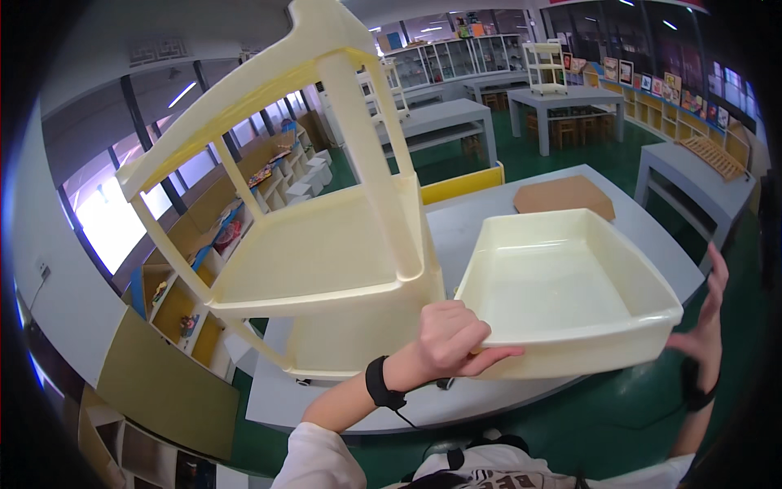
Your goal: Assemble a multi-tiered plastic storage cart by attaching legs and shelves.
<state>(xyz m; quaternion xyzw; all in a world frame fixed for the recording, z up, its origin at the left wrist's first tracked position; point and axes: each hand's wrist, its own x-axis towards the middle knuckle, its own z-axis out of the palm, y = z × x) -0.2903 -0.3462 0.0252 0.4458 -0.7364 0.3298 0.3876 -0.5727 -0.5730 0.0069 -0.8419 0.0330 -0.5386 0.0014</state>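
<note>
A deep cream plastic tray (562, 281) is in front of me, its near edge tilted toward me above the grey table. My left hand (450, 338) grips its near left corner, fingers curled over the rim and thumb along the outer wall. At the tray's near right corner, my right hand (702, 322) is open with fingers stretched upward; its thumb is close to the wall, and whether it touches I cannot tell. Left of the tray stands a cream plastic shelf cart (326, 244) with tiers, posts and small casters, resting on the table.
The grey table (481, 222) carries a brown cardboard piece (564, 198) behind the tray. Farther off are other grey tables (562, 98), one bearing a small assembled cart (545, 68). Low shelves (244, 216) line the left wall, and a green floor (627, 407) surrounds the table.
</note>
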